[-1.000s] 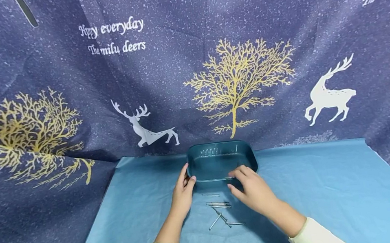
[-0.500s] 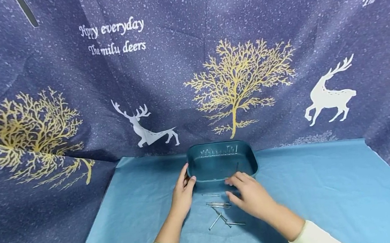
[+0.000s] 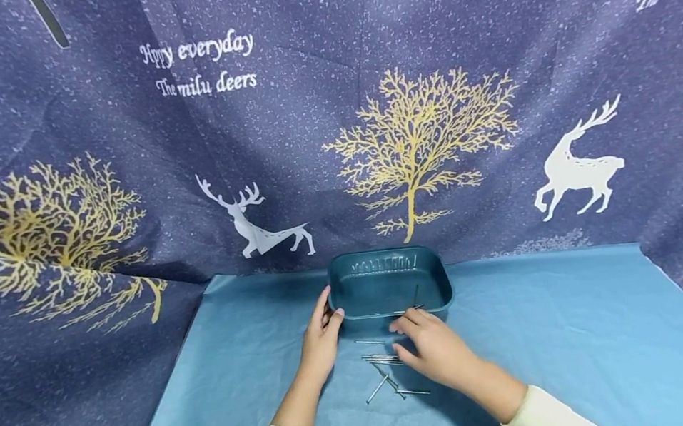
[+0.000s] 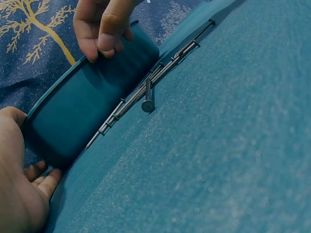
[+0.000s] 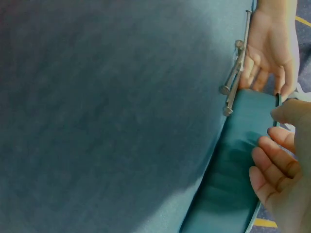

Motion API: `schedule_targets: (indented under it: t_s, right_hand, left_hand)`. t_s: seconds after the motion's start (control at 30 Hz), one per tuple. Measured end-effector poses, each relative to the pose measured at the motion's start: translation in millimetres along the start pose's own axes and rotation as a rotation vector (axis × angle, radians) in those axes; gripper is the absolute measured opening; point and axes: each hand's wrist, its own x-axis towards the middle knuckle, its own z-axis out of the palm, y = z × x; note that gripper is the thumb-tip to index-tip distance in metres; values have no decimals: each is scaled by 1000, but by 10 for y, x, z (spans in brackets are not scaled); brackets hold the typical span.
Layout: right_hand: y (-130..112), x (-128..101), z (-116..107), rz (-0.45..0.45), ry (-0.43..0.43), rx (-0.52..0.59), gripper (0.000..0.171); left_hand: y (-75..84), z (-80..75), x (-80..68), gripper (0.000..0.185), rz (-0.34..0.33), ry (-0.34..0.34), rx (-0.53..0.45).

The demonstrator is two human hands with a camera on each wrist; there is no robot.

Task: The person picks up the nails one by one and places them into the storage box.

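A deep teal tray (image 3: 356,324) with rounded corners stands on the blue cloth. My left hand (image 3: 318,342) grips its left end, thumb at the rim and fingers against the side, as the left wrist view also shows. Over the tray's front wall, right of its middle, hovers my right hand (image 3: 440,350), fingers loosely bent and thumb apart, with nothing seen between them. Inside the tray's right part lies a thin nail (image 3: 416,294), with another partly hidden by the front rim. Several steel nails (image 4: 148,97) lie on the cloth before the tray, some side by side, some crossed.
The light blue cloth (image 3: 577,333) covers the table and stretches to both sides of the tray. Right behind the tray rises a dark blue curtain (image 3: 306,138) printed with deer and golden trees.
My right hand has drawn back from the tray's inside, slightly left and toward me. Nails have come into view in the tray's right part. The left hand keeps its place.
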Motion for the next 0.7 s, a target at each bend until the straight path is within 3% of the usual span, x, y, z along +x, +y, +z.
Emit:
schedule_targets:
  t_s: [0.4,0.7]
  right_hand:
    - [2,17,98,-47,-9,-21,21]
    - [-29,32,101,-37,-135,-53,23]
  left_hand:
    - [8,4,2,58,-11,9,-9]
    - [-4,1,10,58,6,11,16]
